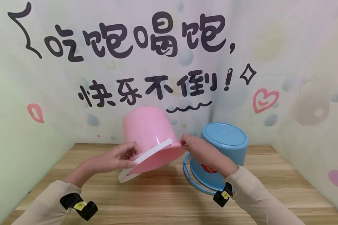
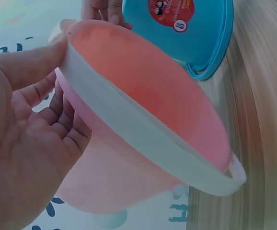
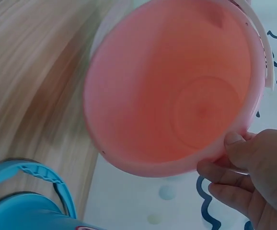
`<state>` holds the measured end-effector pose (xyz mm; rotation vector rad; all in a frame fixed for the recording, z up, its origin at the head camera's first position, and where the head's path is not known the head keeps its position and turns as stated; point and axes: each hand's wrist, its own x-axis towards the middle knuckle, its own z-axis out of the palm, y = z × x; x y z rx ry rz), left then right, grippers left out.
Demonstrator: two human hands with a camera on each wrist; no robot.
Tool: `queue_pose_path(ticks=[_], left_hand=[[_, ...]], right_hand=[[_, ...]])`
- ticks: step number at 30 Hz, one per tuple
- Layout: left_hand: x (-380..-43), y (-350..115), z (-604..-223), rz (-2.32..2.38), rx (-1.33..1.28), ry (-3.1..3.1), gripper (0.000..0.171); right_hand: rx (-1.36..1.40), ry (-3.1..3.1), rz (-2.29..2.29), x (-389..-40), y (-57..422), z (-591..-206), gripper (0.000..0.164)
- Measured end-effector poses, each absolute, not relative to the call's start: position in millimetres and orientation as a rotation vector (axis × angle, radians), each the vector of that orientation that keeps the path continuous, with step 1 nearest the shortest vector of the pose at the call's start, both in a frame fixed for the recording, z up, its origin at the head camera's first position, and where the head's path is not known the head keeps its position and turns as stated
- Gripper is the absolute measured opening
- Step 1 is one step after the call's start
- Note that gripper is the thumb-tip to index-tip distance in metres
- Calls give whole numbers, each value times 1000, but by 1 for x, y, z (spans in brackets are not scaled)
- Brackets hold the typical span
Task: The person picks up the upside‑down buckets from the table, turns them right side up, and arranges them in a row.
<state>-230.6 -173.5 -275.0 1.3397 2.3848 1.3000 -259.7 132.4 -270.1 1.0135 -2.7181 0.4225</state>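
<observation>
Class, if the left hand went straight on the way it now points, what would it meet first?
Probably the outer wall of the pink, round plastic bucket, which the left hand holds by its edge; any gap to that wall is hard to judge.

My left forearm (image 1: pixel 83 172) and right forearm (image 1: pixel 223 164) reach forward, converging. My left hand (image 1: pixel 119 157), palm (image 2: pixel 26 153) exposed in the left wrist view, grips between thumb (image 2: pixel 33 65) and bent fingers (image 2: pixel 59 115). My right hand (image 1: pixel 201 150), slightly higher in the head view, pinches likewise.
</observation>
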Motion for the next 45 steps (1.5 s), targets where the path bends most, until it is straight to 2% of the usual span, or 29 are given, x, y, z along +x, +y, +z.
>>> queue_pose_path(ticks=[9, 16, 36, 45], left_hand=[[-228, -173, -270, 1477, 1251, 2270, 13], [-229, -176, -265, 1557, 1206, 2289, 11], [-233, -173, -251, 1837, 1027, 2089, 17], [-237, -177, -248, 1917, 970, 1977, 22]], right_hand=[[978, -2791, 538, -265, 126, -251, 20], [990, -2769, 468, -275, 118, -235, 15], [988, -2890, 380, -301, 98, -196, 17], [1136, -2839, 328, -309, 96, -184, 14]])
